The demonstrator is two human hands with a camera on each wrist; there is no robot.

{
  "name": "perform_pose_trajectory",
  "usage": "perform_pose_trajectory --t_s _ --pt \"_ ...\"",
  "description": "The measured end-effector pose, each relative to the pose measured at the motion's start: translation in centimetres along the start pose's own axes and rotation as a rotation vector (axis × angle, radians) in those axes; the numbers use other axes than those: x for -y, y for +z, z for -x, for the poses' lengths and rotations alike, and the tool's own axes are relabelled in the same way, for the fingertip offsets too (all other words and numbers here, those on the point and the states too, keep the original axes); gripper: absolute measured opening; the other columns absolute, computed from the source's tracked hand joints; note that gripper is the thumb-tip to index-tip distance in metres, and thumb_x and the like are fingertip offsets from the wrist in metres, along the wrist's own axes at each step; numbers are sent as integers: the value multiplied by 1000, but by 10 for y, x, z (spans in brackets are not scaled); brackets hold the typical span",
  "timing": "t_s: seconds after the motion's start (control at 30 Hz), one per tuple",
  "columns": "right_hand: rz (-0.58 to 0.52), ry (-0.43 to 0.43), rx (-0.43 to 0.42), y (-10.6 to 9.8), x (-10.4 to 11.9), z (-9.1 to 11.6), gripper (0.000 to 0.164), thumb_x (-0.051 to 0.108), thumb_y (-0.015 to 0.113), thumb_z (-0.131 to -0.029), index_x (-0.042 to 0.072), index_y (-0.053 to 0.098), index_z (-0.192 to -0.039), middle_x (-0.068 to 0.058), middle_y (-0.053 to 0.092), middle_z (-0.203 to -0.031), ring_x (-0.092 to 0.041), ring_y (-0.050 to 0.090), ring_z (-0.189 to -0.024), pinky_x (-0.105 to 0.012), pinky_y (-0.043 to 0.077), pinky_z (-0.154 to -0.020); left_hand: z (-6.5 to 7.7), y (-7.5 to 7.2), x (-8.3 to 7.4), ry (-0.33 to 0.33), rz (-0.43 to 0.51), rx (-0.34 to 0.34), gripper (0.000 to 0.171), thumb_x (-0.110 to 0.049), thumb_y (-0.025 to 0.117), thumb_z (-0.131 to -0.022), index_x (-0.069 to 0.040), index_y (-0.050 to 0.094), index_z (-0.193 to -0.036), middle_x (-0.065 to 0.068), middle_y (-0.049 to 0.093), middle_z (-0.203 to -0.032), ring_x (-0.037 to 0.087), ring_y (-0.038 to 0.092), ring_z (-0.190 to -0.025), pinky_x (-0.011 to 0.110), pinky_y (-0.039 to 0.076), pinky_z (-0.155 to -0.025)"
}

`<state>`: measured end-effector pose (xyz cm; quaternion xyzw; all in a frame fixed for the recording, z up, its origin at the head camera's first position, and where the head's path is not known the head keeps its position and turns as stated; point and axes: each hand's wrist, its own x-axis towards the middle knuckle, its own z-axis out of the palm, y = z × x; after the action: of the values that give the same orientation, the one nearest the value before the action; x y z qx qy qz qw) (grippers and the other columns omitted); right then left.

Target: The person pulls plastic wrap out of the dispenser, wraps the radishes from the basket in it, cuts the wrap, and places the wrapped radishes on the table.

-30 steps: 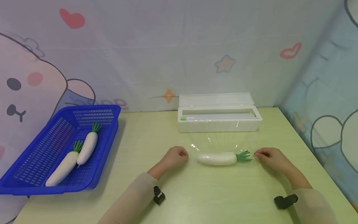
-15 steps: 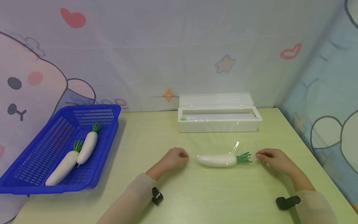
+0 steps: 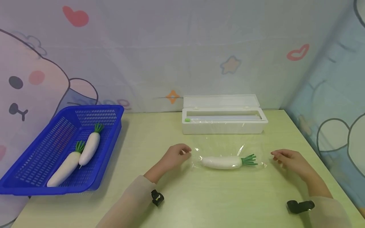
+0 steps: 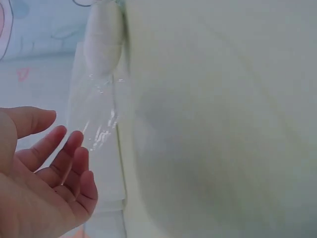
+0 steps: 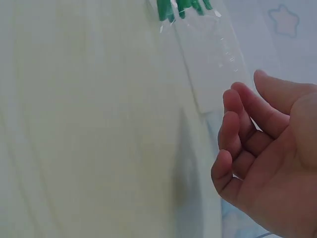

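Observation:
A white radish (image 3: 220, 162) with green stalks lies crosswise on the table under clear cling film (image 3: 242, 148), which stretches toward the film dispenser. My left hand (image 3: 176, 156) is just left of the film's edge. Its thumb and loosely bent fingers (image 4: 64, 158) stand apart with nothing between them in the left wrist view. To the right of the stalks, my right hand (image 3: 292, 161) is off the film, further from the radish than the left. In the right wrist view its thumb and bent fingers (image 5: 230, 131) hold nothing; the film-covered stalks (image 5: 166, 9) show at the top.
Behind the radish stands a white cling film dispenser (image 3: 222, 128), lid raised, a green slider at its left end. A blue basket (image 3: 109, 148) on the left holds two more radishes (image 3: 90, 148). Printed cloth (image 3: 159, 57) hangs behind the table (image 3: 216, 196).
Both hands have let go of the film. The right hand has drawn away to the right; the left has risen slightly and loosened. The film now lies down around the radish.

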<state>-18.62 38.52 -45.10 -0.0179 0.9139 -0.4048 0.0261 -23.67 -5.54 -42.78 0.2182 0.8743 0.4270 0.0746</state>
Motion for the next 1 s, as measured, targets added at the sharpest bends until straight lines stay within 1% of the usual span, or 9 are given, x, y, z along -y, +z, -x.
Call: perform_pose_trajectory --t_s 0.13,0.27,0.47,0.53,0.6,0.73,0.83,0.9,1.0 --pt "21 -47 -69 -4 14 7 43 30 48 -102 -8 59 -119 -3 65 -95 -1 55 -80 -21 47 -69 1 -1 -9 90 -2 -31 22 -11 58 -94 -2 66 -112 8 66 -108 20 58 -92 32 49 -74" --pt "58 -105 -137 -4 35 12 39 29 49 -102 -4 62 -118 -5 65 -97 3 53 -82 -20 47 -69 1 3 -21 195 -39 -27 22 -9 59 -93 -2 65 -113 8 65 -108 24 59 -95 39 50 -82" --pt "33 -238 -188 6 68 16 26 19 55 -99 -1 65 -112 21 62 -92 5 55 -80 -18 46 -66 4 15 -42 321 -153 29 25 -11 60 -93 -3 64 -116 8 65 -109 26 59 -97 36 47 -85" --pt "50 -300 -208 12 76 16 19 15 58 -97 1 67 -108 22 61 -91 3 55 -77 -19 46 -64 4 20 -47 361 -194 50 24 -12 61 -92 -2 65 -114 8 66 -109 26 60 -98 34 47 -87" --pt "84 -366 -225 19 84 16 14 12 61 -95 5 68 -104 17 63 -90 1 54 -75 -20 46 -64 4 26 -52 397 -249 71 22 -13 62 -92 -4 67 -112 7 66 -110 25 60 -102 33 46 -91" --pt "153 -490 -227 34 94 15 8 7 66 -90 12 70 -96 8 65 -88 0 55 -76 -20 46 -66 4 38 -55 441 -351 109 20 -12 63 -91 -7 69 -109 3 67 -110 22 59 -108 30 45 -95" --pt "180 -563 -196 47 99 14 12 4 70 -86 15 70 -92 10 65 -87 1 56 -77 -23 47 -66 3 45 -55 454 -405 124 23 -11 64 -89 -8 69 -111 3 67 -110 22 59 -108 31 45 -93" --pt "202 -600 -174 55 102 13 14 3 71 -84 15 70 -91 12 64 -88 -1 58 -79 -27 49 -67 3 49 -54 458 -461 123 25 -13 65 -88 -9 68 -112 3 66 -111 22 58 -106 32 46 -88" --pt "255 -631 -154 65 103 12 13 3 73 -82 13 70 -90 11 64 -90 -7 61 -82 -31 52 -70 3 54 -53 437 -537 121 28 -18 65 -88 -11 67 -115 2 64 -114 21 57 -105 33 45 -84"
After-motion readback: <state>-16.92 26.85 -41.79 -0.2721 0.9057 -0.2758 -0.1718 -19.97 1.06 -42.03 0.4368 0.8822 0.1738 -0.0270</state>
